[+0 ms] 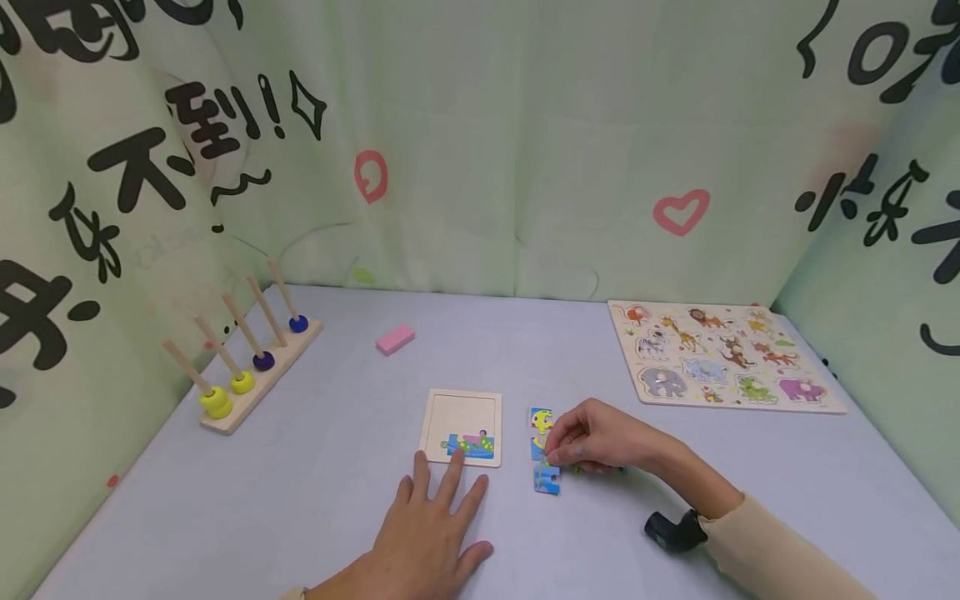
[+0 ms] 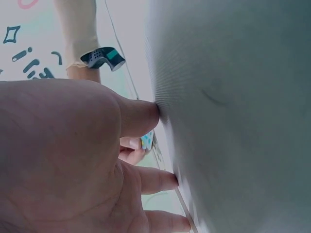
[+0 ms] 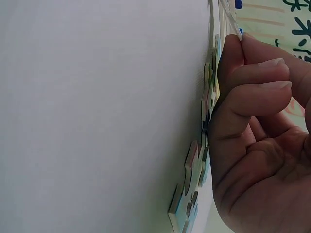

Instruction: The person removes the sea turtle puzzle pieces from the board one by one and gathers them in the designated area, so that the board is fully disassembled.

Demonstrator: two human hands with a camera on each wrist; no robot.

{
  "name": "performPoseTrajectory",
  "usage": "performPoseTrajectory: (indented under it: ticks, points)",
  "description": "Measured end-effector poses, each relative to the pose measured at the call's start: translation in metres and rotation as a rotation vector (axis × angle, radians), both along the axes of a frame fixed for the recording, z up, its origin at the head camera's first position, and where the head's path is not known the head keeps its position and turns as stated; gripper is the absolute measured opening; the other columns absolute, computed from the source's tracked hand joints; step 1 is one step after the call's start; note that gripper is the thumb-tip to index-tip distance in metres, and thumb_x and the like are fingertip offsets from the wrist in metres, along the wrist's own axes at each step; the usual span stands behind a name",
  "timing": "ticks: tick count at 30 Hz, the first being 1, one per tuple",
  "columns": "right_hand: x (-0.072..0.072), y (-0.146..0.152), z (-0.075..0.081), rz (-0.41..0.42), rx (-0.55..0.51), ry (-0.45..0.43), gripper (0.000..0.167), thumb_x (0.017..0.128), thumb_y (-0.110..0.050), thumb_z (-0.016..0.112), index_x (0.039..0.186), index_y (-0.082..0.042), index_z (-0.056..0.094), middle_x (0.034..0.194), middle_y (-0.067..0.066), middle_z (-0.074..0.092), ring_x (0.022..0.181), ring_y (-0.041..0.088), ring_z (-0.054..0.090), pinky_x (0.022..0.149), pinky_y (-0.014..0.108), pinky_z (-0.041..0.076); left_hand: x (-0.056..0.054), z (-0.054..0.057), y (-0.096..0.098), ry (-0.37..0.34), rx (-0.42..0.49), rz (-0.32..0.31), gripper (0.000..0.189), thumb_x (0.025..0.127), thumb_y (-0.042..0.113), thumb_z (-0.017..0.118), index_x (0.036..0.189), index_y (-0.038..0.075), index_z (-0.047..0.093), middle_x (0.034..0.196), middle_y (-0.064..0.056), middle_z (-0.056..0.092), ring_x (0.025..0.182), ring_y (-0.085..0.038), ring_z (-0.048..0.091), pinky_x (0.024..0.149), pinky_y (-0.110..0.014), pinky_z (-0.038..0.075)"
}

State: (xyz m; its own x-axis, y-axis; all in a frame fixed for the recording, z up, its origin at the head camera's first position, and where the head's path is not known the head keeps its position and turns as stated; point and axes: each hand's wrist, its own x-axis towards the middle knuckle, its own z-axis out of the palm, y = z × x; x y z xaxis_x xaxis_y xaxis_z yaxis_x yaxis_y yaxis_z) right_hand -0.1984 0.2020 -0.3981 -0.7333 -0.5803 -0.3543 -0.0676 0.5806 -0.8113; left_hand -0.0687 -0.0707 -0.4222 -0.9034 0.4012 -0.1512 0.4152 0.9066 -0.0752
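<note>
A square wooden puzzle tray [image 1: 461, 406] lies on the table, with several joined blue, green and purple jigsaw pieces [image 1: 477, 446] in its lower right part. My left hand [image 1: 427, 533] is spread out, its fingertips at the tray's lower edge and the thumb on the tabletop. Right of the tray, my right hand [image 1: 596, 437] pinches a thin jigsaw piece [image 3: 234, 22] between thumb and forefinger. Beside those fingertips lie a yellow-and-blue piece [image 1: 541, 419] and a blue piece [image 1: 547, 480]. More loose pieces [image 3: 192, 167] lie under the right hand, partly hidden from the head view.
A wooden peg stand [image 1: 273, 358] with yellow and blue beads stands at the left. A pink block [image 1: 395, 340] lies behind the tray. An animal puzzle board [image 1: 720, 358] is at the back right. Curtains printed with writing [image 1: 517, 150] enclose the table.
</note>
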Motion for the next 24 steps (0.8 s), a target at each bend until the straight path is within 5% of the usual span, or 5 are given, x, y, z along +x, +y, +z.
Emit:
performPoseTrajectory:
  ticks: [24]
  points:
    - [0.0003,-0.0022,0.0012,0.047,0.033,0.058,0.004,0.092,-0.015,0.082,0.092,-0.011,0.081,0.074,0.001,0.071,0.051,0.010,0.046,0.048,0.021,0.037,0.0011,0.0001,-0.0012,0.010,0.009,-0.009,0.076,0.098,0.074,0.051,0.160,0.031,0.047,0.172,-0.011,0.037,0.147,-0.055,0.042,0.110,-0.060,0.050]
